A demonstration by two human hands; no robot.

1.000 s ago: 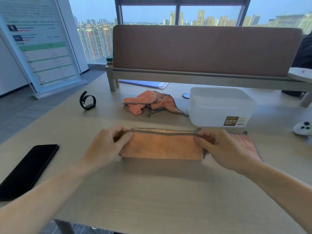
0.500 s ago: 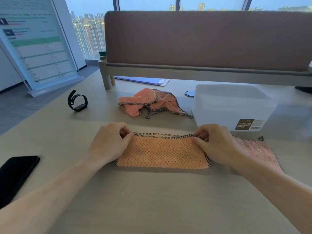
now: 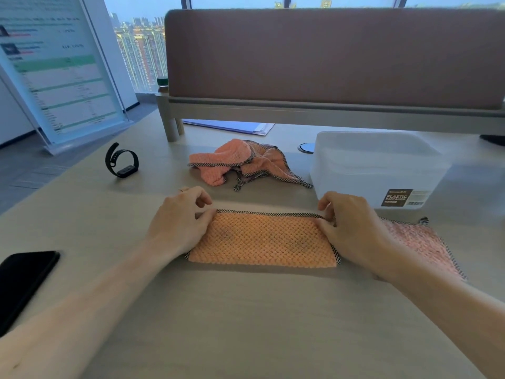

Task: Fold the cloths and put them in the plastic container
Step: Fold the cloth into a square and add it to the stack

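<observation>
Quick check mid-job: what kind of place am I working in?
Probably a high-rise office: a light wooden desk with a brown fabric divider panel, a standing printed poster board on the left, and city towers outside.

both bare forearms reach in low, the left one from about 8 o'clock, the right one from about 4 o'clock, angling toward each other. left hand point(image 3: 180, 222) is knuckles up with fingers curled, pinching the 10 o'clock corner of the folded cloth point(image 3: 262, 242). right hand point(image 3: 352, 228) mirrors it, palm down, pinching the 2 o'clock corner
</observation>
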